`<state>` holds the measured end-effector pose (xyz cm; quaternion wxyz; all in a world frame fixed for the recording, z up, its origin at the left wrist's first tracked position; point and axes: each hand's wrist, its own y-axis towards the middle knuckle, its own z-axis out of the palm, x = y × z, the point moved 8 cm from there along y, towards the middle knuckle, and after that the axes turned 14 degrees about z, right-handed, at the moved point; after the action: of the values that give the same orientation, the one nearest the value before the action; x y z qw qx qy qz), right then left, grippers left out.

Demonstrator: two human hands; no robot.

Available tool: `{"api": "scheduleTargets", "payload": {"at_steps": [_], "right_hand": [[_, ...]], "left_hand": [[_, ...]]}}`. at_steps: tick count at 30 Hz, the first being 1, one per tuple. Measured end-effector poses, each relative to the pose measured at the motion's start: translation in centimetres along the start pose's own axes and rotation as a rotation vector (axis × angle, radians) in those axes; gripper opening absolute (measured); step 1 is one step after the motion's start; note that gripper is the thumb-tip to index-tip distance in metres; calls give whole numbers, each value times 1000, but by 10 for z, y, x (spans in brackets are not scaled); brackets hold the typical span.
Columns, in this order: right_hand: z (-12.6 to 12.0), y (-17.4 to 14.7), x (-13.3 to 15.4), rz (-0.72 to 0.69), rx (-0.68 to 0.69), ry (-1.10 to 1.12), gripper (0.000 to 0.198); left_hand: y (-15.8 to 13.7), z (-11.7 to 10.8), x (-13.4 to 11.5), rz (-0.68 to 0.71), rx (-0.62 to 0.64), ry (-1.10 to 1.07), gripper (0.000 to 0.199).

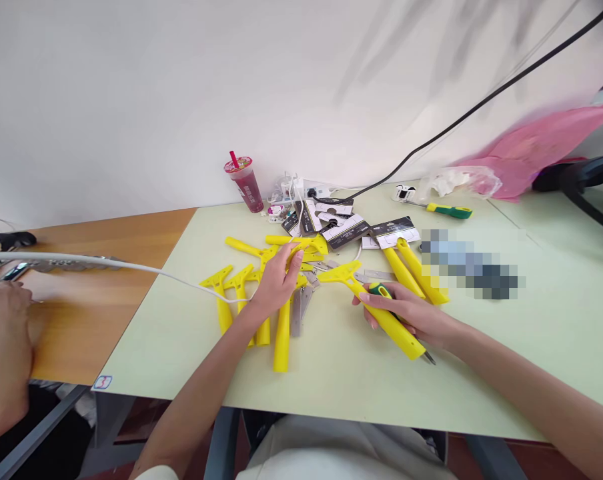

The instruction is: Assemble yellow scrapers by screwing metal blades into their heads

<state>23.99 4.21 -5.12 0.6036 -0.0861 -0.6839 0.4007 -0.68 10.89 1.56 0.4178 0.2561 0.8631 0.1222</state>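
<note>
My right hand (416, 310) is wrapped around a yellow scraper handle (389, 328) and a screwdriver (381, 291) with a green and yellow grip. The scraper's wide head points up and left; the screwdriver's tip sticks out low on the right. Over a pile of yellow scraper handles (281, 337) reaches my left hand (276, 280), thumb and fingers drawn together at the scraper heads. What lies between those fingertips is hidden. Grey metal blades (297, 310) lie just right of this hand, partly under the pile.
Behind the pile lie black-and-white cards (349, 231) and a power strip (317, 192). A red drink cup (246, 183) stands by the wall. Two yellow scrapers (424, 273) and another screwdriver (450, 211) lie right. A white cable (131, 265) crosses left, near another person's hand (6, 307).
</note>
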Motion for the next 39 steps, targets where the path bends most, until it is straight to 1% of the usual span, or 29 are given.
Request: {"api": "scheduleTargets", "payload": {"at_steps": [2,4,8,11,15,17,19,23,25,27,29,32,35,37,39], "right_hand": [[1,0,-1,-8,13,39,64],[3,-1,0,-7,25,60,62],[8,-5,5,-8,29,14,64],[12,-8,8,-16,52,-15,62],[18,-12,8,-20,92,-38,59],[21,-13,8,-44,103,-34,57],[24,-13,8,-65,111,-23,54],[28,-12,7,-76,144,54,50],[30,-11,7,-94,152,80,50],[31,-11,8,-120,154,91,49],[32,-10,7,-127,143,121,50],[31,-8,4,-99,104,169,53],[29,-8,5,-82,79,185,54],[25,-9,8,-88,64,180,54],[19,-10,12,-113,44,178,54]], "left_hand": [[1,3,-6,58,39,-19,50],[1,6,-10,88,73,-43,56],[-3,16,-16,20,174,-109,63],[-9,22,-24,-21,232,-146,63],[-18,30,-37,-21,292,-165,61],[-21,35,-44,37,291,-175,61],[-22,40,-50,138,271,-174,61],[-26,46,-63,418,179,-102,56],[-29,46,-70,532,131,-60,53],[-31,46,-76,598,100,-40,51],[-33,46,-80,625,79,-35,49],[-35,48,-83,632,72,-24,49],[-36,47,-82,617,90,-37,48],[-29,42,-79,559,105,-80,43],[-16,35,-70,422,131,-127,37]]}}
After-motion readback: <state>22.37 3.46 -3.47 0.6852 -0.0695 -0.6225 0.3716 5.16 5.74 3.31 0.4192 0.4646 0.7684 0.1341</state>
